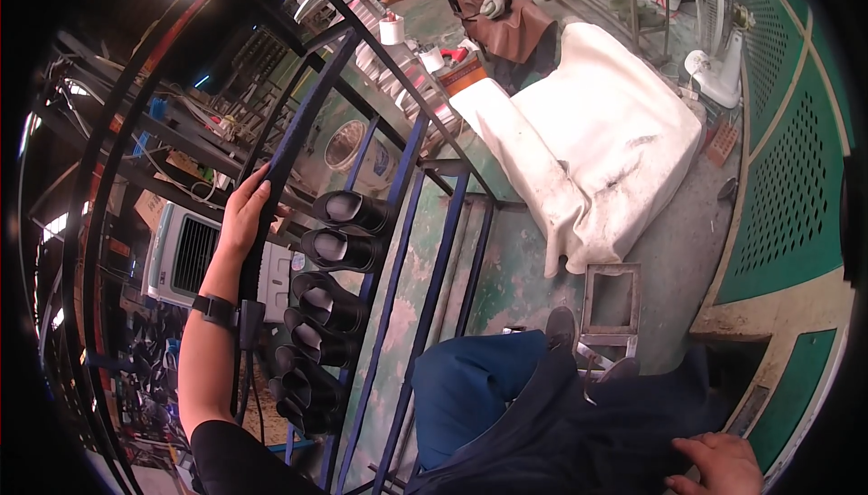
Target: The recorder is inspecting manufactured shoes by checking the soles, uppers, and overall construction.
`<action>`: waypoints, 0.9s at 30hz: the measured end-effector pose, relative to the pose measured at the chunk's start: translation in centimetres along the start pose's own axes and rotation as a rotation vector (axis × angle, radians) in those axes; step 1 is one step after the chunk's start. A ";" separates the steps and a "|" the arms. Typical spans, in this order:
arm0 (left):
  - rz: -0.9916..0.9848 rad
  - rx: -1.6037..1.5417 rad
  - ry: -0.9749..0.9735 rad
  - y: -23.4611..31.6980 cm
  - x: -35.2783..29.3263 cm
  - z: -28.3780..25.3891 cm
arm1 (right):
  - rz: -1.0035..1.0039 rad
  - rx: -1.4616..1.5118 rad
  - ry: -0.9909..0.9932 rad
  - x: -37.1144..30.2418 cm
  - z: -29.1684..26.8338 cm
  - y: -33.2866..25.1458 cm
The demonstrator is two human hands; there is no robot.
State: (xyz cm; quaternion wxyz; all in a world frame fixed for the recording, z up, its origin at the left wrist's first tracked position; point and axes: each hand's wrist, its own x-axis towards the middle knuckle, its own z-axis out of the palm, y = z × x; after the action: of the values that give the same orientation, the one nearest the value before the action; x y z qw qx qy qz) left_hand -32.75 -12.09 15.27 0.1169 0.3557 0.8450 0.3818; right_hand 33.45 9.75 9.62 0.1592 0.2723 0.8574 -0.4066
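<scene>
My left hand (pixel 246 210) is wrapped around a dark upright bar of a blue metal rack (pixel 425 251) at the left. A black band sits on that wrist. Just right of the hand, several black rubber boots (pixel 348 246) hang in a column on the rack, openings facing me. My right hand (pixel 719 463) rests at the lower right on my dark blue trouser leg (pixel 542 414), holding nothing, fingers loosely spread.
A white cloth-covered block (pixel 597 142) lies on the green concrete floor beyond the rack. A person in a brown apron (pixel 497 7) sits at the top. A white fan (pixel 719 34) stands top right. A small metal frame stool (pixel 610 301) is near my foot.
</scene>
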 end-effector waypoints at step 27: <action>0.015 0.036 -0.002 0.0 0.2 0.1 | 0.025 -0.022 -0.023 -0.1 0.0 0.2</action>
State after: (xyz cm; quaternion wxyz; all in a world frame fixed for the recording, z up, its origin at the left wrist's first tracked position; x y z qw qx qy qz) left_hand -32.83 -11.94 15.24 0.1086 0.3646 0.8489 0.3669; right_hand 33.68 9.79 9.54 0.1772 0.2767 0.8565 -0.3981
